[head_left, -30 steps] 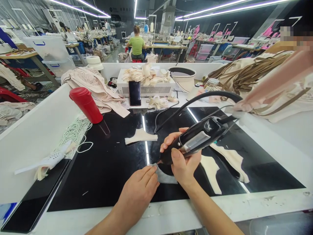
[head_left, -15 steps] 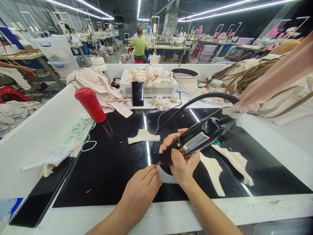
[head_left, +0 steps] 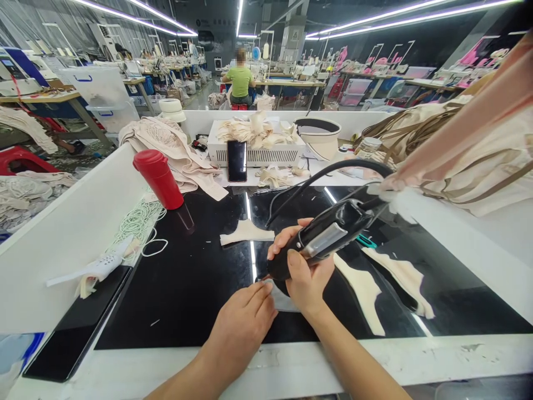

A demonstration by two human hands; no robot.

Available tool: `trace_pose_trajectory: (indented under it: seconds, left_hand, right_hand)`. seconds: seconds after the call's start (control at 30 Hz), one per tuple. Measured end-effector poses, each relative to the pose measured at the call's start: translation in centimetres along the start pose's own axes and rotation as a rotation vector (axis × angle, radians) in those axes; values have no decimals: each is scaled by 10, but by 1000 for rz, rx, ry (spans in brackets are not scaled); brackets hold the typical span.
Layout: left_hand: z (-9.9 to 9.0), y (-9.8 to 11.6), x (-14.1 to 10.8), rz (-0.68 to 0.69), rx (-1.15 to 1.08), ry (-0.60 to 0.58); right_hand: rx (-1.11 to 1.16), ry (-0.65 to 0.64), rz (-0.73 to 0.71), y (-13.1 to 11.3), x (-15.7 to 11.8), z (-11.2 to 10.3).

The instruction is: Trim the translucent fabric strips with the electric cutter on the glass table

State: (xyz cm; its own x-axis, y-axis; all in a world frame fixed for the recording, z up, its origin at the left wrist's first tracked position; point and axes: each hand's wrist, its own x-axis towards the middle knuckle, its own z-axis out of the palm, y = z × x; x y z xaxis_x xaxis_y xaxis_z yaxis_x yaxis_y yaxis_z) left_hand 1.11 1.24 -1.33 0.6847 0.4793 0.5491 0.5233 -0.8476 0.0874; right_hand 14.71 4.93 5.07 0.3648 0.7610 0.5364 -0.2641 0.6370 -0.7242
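A black cylindrical tool [head_left: 322, 239] is gripped by right fingers [head_left: 285, 239], with left fingers [head_left: 259, 301] (grip unclear) at its eight o'clock.

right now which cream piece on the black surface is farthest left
The lone piece beyond your left hand; both others lie right of your right hand.

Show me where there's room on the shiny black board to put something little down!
Mostly bare: the black board between the left hand and the long black slab, with a thin scrap there; and between the red bottle and the farthest cream piece. Crowded: around the right hand, with the black tool and two more cream pieces.
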Motion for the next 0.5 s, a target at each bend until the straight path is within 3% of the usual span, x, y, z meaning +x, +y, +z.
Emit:
trace_pose_trajectory:
  seconds: [0.2,0.5]
  left_hand:
    - [-10,-1,4,10,-21,-22]
    - [-16,-3,3,27,-35,-97]
  right_hand:
    - [-50,3,15,-9,3,-7]
    - [-134,52,12,-43,-5,-45]
